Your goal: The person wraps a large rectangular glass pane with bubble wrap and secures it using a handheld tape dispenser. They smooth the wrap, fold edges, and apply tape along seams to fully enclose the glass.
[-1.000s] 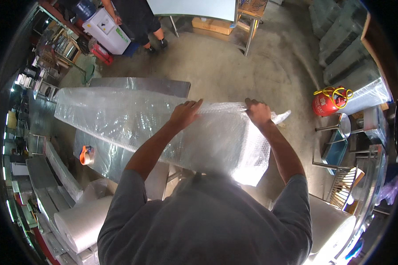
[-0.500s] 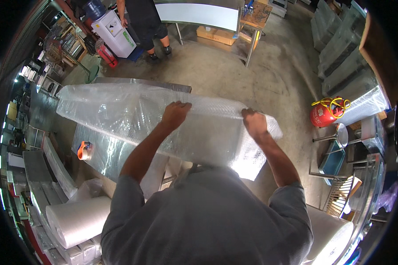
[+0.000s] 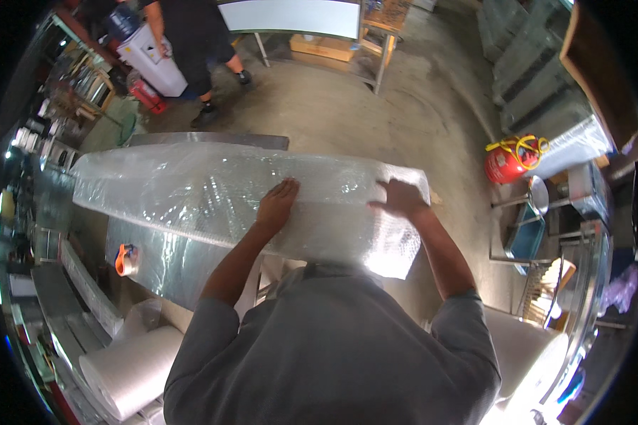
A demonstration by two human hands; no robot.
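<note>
A long sheet of clear bubble wrap (image 3: 213,185) lies over a large flat piece in front of me, its glossy surface wrinkled. What it covers shows only faintly. My left hand (image 3: 279,204) rests flat on the middle of the wrap, fingers stretched out. Toward the wrap's right end, my right hand (image 3: 402,199) is open over the sheet with thumb and fingers apart; neither hand grips anything. Left of my left arm, an orange tape dispenser (image 3: 125,261) with a roll of tape sits on a plastic-covered grey surface (image 3: 166,258).
Rolls of bubble wrap (image 3: 131,370) stand at lower left and lower right. A person in dark clothes (image 3: 191,42) walks beyond the wrap, near a water dispenser (image 3: 152,60) and a fire extinguisher (image 3: 146,94). At right are a red gas cylinder (image 3: 507,163) and wrapped panels (image 3: 542,92).
Both hands have let go of the wrap's far edge and opened onto its top. That edge is now folded down toward me. The person at the back has stepped left and nearer.
</note>
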